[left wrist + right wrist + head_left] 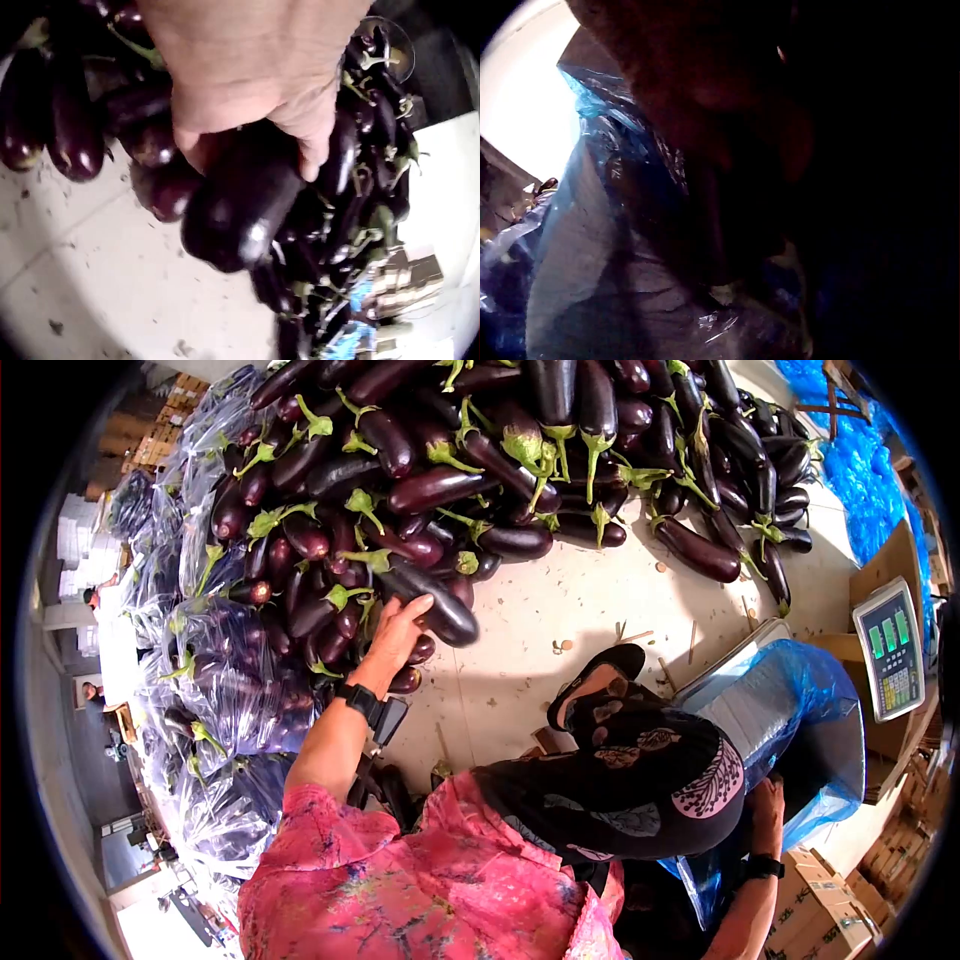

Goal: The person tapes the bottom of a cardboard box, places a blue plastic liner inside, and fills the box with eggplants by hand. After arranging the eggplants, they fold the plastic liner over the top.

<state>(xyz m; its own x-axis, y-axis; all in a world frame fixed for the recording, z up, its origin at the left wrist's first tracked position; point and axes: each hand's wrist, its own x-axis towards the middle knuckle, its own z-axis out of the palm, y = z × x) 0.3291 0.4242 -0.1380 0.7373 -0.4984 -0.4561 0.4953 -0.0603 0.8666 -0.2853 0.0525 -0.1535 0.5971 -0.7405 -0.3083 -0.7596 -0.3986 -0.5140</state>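
My left hand (398,632) grips a large dark eggplant (447,618) at the near edge of a heap of eggplants (440,490). In the left wrist view, fingers and thumb wrap that eggplant (240,206) from both sides, its rounded end pointing away from the palm. My right hand (768,810) reaches down inside a box lined with blue plastic film (790,675). Deep shadow covers it in the right wrist view, where the fingers (705,139) close around a dark, long eggplant (731,247) with greenish bits at its lower end.
A digital scale display (888,645) stands beyond the box at right. Purple-tinted clear plastic (240,700) borders the heap on the left, and blue film (865,470) lies at the far right. Cartons (820,910) stand by my right arm. Plant scraps litter the pale floor (520,690).
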